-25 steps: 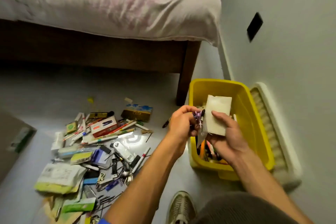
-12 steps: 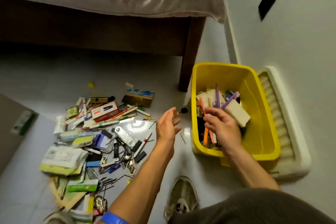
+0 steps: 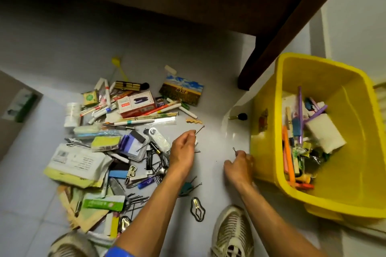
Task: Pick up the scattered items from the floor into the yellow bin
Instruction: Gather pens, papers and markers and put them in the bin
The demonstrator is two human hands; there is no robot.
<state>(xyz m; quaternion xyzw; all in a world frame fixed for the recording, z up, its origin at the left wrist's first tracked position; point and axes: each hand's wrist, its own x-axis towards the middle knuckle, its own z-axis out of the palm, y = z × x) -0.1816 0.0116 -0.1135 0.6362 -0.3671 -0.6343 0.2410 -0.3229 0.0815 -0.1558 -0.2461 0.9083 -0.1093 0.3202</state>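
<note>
Currently: pick-up step, small items. Left hand (image 3: 183, 152) pinches one bobby pin (image 3: 200, 128) at its fingertips, low over the floor (image 3: 211, 137) at the right edge of the pile. Right hand (image 3: 239, 165) is curled, fingers pinching a second thin pin (image 3: 234, 149), just beside the outer wall of the yellow bin (image 3: 269, 94).

Next move, as judged: carry both pins over the bin's near rim and let go; being thin and light, they need a firm pinch and a drop well inside the wall.

Count, on the floor:
- Scattered pile (image 3: 108, 142), left of centre: too many overlapping pieces to count; pens, boxes, packets and loose hairpins.
- Red-and-white box (image 3: 135, 103): one.
- Picture card with field and sky (image 3: 181, 91): one.
- Black-headed key (image 3: 238, 116), lying apart near the bin: one.
- Oval hair clip (image 3: 197, 208), between the forearms: one.
- Shoes: two, left shoe (image 3: 69, 244) and right shoe (image 3: 231, 233).

Count, in the bin: one white block (image 3: 325, 134), one orange stick (image 3: 289, 165), at least two purple sticks (image 3: 300, 115); the rest is jumbled and cannot be told apart.

Bed leg (image 3: 269, 52): one, behind the bin.
</note>
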